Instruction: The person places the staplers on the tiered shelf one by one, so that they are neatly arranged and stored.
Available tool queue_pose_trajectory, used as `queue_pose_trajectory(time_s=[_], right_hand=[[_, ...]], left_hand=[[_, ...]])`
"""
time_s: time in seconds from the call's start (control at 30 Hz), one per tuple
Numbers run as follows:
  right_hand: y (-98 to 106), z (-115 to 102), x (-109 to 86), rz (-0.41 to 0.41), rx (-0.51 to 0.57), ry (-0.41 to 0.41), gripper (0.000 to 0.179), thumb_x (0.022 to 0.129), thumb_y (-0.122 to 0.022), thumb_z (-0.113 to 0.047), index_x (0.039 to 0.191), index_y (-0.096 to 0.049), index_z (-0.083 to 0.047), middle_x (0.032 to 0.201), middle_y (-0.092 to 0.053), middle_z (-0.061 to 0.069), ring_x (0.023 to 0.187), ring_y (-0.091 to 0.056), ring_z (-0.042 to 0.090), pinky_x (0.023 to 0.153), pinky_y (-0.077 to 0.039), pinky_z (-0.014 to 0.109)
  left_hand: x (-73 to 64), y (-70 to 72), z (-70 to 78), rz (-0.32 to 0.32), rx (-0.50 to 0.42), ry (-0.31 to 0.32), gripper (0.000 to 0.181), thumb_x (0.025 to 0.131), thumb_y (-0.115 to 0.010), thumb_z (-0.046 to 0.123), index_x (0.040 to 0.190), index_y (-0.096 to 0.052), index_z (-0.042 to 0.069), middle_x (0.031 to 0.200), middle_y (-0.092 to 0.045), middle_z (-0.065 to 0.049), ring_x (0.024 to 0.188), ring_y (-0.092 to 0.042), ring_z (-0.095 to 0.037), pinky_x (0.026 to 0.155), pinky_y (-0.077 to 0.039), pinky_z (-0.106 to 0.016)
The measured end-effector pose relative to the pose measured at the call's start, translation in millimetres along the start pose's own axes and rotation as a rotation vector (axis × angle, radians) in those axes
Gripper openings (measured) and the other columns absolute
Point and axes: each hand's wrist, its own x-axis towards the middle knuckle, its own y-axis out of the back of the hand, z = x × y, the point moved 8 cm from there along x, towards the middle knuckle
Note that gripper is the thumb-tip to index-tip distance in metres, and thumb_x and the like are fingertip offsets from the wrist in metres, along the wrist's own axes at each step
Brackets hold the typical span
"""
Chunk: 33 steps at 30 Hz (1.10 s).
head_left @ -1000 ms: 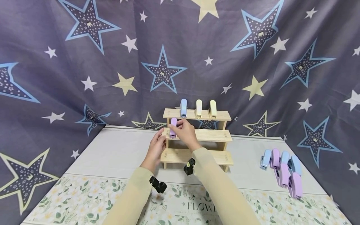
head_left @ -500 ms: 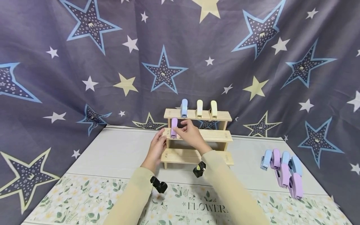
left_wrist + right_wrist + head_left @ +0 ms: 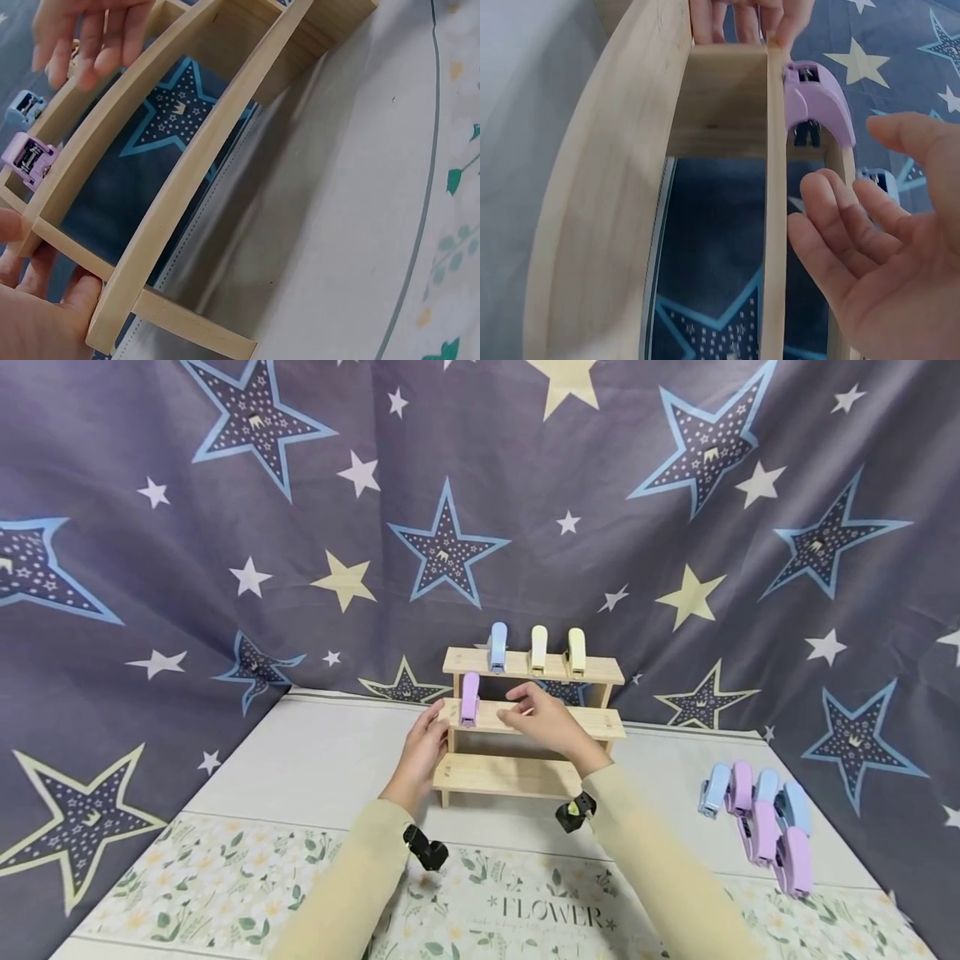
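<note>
A purple stapler [image 3: 470, 699] stands at the left end of the middle step of a three-step wooden shelf [image 3: 525, 772]. My left hand [image 3: 417, 755] grips the shelf's left side; in the left wrist view its thumb lies by the step's end and its fingers [image 3: 81, 294] bend against the side frame. To the right of the purple stapler, my right hand [image 3: 550, 723] is held apart from it over the middle step. Its fingers are loosely bent around nothing, as the right wrist view shows. On the top step stand a blue stapler [image 3: 497, 647] and two yellow staplers [image 3: 538, 650].
A cluster of blue and purple staplers [image 3: 763, 835] lies on the white tabletop at the right. A flowered mat [image 3: 225, 885] covers the table's front. Behind the shelf hangs a dark star-patterned cloth [image 3: 315, 485].
My right hand has let go of the purple stapler and moved away to the right. The stapler stays on the middle step. My left hand keeps its place at the shelf's side.
</note>
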Motion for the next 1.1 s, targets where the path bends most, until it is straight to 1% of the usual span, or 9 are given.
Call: queue_pose_trajectory(time_s=[0.17,0.4,0.5,0.63,0.73,0.83,0.9,1.1], right_hand=[[18.5,14.9,-12.0,0.01,-0.03,0.006,0.039,0.096,-0.067,-0.033,0.126,-0.06,-0.008,0.105,-0.067,0.007,0.094,-0.064,0.023,0.08,-0.054,0.04],[53.1,40.2,-38.8,0.06,-0.094,-0.017,0.034,0.096,-0.067,-0.029,0.12,-0.062,-0.006,0.104,-0.069,0.009,0.093,-0.066,0.025,0.08,-0.055,0.041],[71.0,54.2,-52.6,0.095,-0.132,-0.014,0.033,0.097,-0.066,-0.029,0.12,-0.063,-0.006,0.103,-0.07,0.009,0.091,-0.067,0.024,0.078,-0.055,0.04],[98.2,72.6,-73.4,0.154,-0.165,-0.008,0.031,0.097,-0.066,-0.024,0.117,-0.064,0.0,0.101,-0.07,0.012,0.089,-0.068,0.027,0.075,-0.054,0.038],[115.6,86.5,-87.3,0.179,-0.188,-0.049,0.032,0.098,-0.065,-0.024,0.117,-0.063,0.001,0.103,-0.07,0.015,0.09,-0.067,0.029,0.072,-0.054,0.036],[131.4,101.5,-101.9,0.19,-0.23,-0.105,0.036,0.099,-0.064,-0.028,0.12,-0.063,0.001,0.105,-0.07,0.016,0.093,-0.067,0.03,0.071,-0.053,0.035],[142.3,111.2,-111.0,0.202,-0.26,-0.127,0.038,0.099,-0.063,-0.03,0.121,-0.062,0.001,0.107,-0.07,0.017,0.092,-0.067,0.03,0.071,-0.054,0.036],[170.7,143.5,-139.2,0.244,-0.349,-0.189,0.048,0.099,-0.061,-0.033,0.127,-0.06,0.006,0.11,-0.07,0.025,0.093,-0.068,0.038,0.076,-0.054,0.044]], left_hand=[[-0.1,-0.5,-0.5,0.006,0.008,-0.006,0.055,0.103,-0.045,0.012,0.157,-0.033,0.012,0.162,-0.024,-0.015,0.145,-0.03,-0.035,0.121,-0.02,-0.047],[1.8,0.6,-3.2,0.002,0.009,-0.002,0.055,0.103,-0.044,0.012,0.157,-0.033,0.013,0.163,-0.023,-0.015,0.145,-0.03,-0.035,0.121,-0.02,-0.047],[0.2,1.6,-2.9,0.013,0.01,0.0,0.055,0.104,-0.045,0.013,0.157,-0.034,0.014,0.162,-0.025,-0.015,0.145,-0.03,-0.034,0.121,-0.02,-0.047],[-1.9,0.3,-1.3,0.008,0.014,-0.001,0.054,0.104,-0.045,0.013,0.157,-0.034,0.014,0.162,-0.026,-0.015,0.145,-0.03,-0.035,0.121,-0.02,-0.047],[-2.0,1.3,-0.7,0.014,0.012,0.001,0.054,0.104,-0.045,0.012,0.157,-0.035,0.014,0.161,-0.028,-0.016,0.145,-0.03,-0.034,0.121,-0.02,-0.046],[-2.3,1.3,-1.9,0.026,0.006,0.004,0.053,0.104,-0.045,0.012,0.156,-0.036,0.015,0.16,-0.029,-0.015,0.145,-0.031,-0.034,0.121,-0.021,-0.046],[-1.9,0.8,-1.9,0.023,0.009,-0.001,0.054,0.104,-0.045,0.013,0.157,-0.035,0.014,0.161,-0.029,-0.016,0.145,-0.031,-0.034,0.121,-0.021,-0.046],[-1.0,0.0,-2.2,0.012,0.018,-0.005,0.054,0.104,-0.045,0.014,0.157,-0.034,0.014,0.162,-0.025,-0.014,0.146,-0.029,-0.035,0.121,-0.02,-0.046]])
